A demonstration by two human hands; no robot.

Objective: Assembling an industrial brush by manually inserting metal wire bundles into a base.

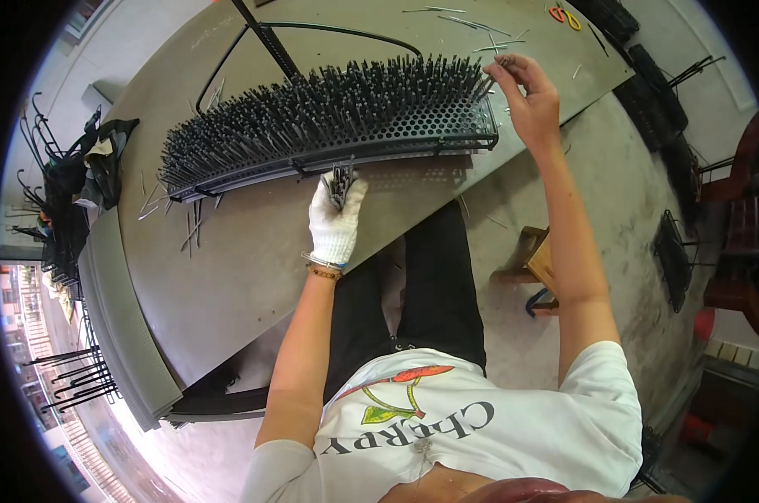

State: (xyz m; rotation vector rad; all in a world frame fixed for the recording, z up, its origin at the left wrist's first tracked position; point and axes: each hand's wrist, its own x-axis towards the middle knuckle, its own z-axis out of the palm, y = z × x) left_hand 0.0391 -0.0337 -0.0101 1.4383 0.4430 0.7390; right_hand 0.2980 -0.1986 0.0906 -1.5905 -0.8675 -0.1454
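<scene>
A long black perforated metal rack (467, 127) lies across the table, with thin dark rods (312, 105) packed upright in many of its holes. Bare holes show along its near right part. My left hand (336, 222), in a white knitted glove, is closed round a small bundle of short dark rods (341, 186) just in front of the rack's near edge. At the rack's far right end is my bare right hand (528, 99). Its thumb and fingers are pinched together at the outermost rods, and what they hold is too small to make out.
Loose thin rods (471, 25) lie on the grey table (253, 251) beyond the rack and at its left. Orange and yellow scissors (564, 17) rest at the far right. A wooden stool (537, 256) stands right of my legs. Black wire hooks (82, 377) stick out at the left.
</scene>
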